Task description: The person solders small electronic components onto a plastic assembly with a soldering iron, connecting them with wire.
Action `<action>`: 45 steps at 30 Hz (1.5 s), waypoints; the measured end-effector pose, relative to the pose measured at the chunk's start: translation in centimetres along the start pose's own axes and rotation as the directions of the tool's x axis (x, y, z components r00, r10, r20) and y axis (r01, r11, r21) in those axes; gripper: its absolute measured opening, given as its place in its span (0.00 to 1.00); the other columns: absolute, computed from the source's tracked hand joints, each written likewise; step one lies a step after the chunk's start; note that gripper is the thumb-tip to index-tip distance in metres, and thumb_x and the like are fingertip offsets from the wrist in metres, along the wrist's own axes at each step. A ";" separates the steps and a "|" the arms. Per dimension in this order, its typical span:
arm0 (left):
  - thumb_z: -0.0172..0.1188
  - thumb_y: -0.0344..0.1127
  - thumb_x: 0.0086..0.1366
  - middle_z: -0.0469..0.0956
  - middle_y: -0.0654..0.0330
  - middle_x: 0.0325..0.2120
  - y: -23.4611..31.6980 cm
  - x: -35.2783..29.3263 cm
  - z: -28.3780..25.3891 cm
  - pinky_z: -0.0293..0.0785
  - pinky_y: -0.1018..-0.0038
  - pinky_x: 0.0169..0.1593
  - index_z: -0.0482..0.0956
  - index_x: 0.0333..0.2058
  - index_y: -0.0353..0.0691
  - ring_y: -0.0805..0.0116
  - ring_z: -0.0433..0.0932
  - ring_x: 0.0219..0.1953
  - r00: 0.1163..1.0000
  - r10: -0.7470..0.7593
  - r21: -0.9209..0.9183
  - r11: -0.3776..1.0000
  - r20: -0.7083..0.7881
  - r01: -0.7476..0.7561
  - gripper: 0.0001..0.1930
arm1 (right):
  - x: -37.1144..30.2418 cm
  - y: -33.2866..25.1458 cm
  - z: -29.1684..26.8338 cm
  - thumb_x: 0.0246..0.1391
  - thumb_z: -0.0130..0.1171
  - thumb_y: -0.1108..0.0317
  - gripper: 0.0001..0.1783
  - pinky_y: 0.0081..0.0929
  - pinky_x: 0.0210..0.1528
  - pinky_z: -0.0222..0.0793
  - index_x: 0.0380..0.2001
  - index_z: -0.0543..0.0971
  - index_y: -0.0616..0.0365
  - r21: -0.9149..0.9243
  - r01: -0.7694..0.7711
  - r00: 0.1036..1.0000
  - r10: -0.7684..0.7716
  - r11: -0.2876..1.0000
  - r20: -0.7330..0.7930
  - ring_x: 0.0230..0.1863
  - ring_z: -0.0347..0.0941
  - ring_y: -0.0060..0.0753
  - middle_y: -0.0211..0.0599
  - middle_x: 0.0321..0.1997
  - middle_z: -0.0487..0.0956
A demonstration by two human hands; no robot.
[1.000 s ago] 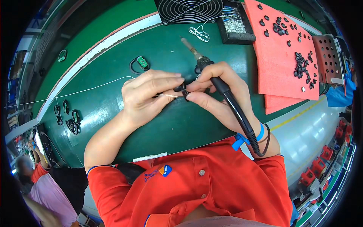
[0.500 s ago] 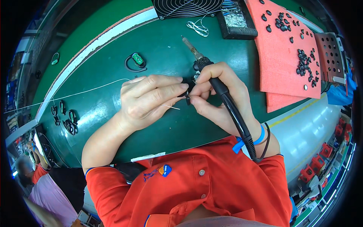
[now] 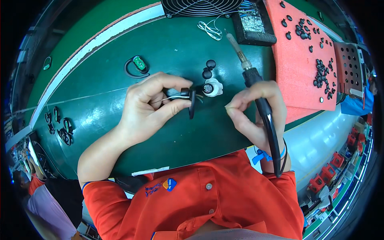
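Between its thumb and fingers, my left hand point(image 3: 144, 106) grips a small black earphone part point(image 3: 192, 106), seen edge-on. Short thin wires stick out of the part, and a thin white wire point(image 3: 170, 98) runs beneath my fingers. My right hand point(image 3: 250, 126) is closed around a soldering iron point(image 3: 264, 114), whose tip points up and away. Its thumb and index finger bend toward each other, somewhat blurred. Between my hands, a round part with a metallic face point(image 3: 208, 88) sits against a white lump point(image 3: 216, 87). Two black round pieces point(image 3: 209, 69) lie just beyond.
An ear hook with a green circuit board point(image 3: 139, 64) lies at left, with several black ear hooks point(image 3: 65, 130) farther left. A fan point(image 3: 202, 7) and a black tray point(image 3: 254, 26) stand at the back. Pink foam point(image 3: 294, 76) with many small black pieces is at right.
My hands have moved apart, the right one going right with the soldering iron. The white lump, round part and black pieces between them now show.
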State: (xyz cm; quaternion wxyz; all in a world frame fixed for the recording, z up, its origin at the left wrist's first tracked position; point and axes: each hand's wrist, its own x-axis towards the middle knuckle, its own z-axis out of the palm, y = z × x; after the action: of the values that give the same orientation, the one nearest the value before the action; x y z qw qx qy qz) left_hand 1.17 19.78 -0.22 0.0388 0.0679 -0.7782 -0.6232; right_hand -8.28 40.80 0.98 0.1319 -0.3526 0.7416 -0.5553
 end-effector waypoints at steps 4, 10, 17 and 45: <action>0.68 0.25 0.48 0.73 0.66 0.26 -0.7 0.1 1.1 0.64 0.86 0.22 0.78 0.36 0.38 0.87 0.54 0.14 0.998 0.001 0.060 0.998 -0.064 0.003 0.15 | -0.6 0.4 -0.2 0.49 0.59 0.67 0.14 0.19 0.29 0.65 0.37 0.68 0.58 0.049 0.166 0.984 -0.169 0.985 0.054 0.22 0.66 0.20 0.33 0.24 0.74; 0.68 0.25 0.47 0.74 0.66 0.27 -1.4 0.4 1.3 0.63 0.86 0.21 0.78 0.35 0.38 0.85 0.55 0.14 0.986 0.117 0.102 0.989 -0.118 -0.106 0.14 | -1.2 1.1 0.3 0.43 0.65 0.48 0.28 0.20 0.17 0.58 0.37 0.76 0.64 -0.018 0.219 0.956 -0.218 0.976 -0.199 0.15 0.65 0.26 0.32 0.21 0.75; 0.69 0.25 0.46 0.73 0.67 0.26 -1.5 0.5 1.2 0.63 0.86 0.22 0.78 0.34 0.37 0.85 0.54 0.14 0.984 0.128 0.163 0.981 -0.126 -0.107 0.14 | -1.8 0.9 -0.6 0.39 0.65 0.72 0.12 0.22 0.13 0.53 0.29 0.75 0.63 -0.155 0.379 0.909 -0.398 0.912 -0.123 0.11 0.61 0.27 0.31 0.13 0.69; 0.69 0.26 0.45 0.74 0.67 0.25 -1.6 0.4 1.3 0.63 0.85 0.21 0.79 0.34 0.39 0.84 0.56 0.15 0.980 0.142 0.159 0.980 -0.136 -0.120 0.14 | -1.8 0.3 -0.7 0.37 0.60 0.75 0.06 0.22 0.12 0.52 0.24 0.75 0.62 -0.177 0.371 0.920 -0.387 0.912 -0.065 0.08 0.59 0.26 0.31 0.11 0.69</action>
State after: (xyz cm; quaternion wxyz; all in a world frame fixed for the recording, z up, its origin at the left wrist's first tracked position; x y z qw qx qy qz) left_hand 0.65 20.57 -2.08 0.1318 0.0649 -0.8207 -0.5521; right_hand -7.50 42.54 0.56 -0.0439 -0.4715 0.7070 -0.5252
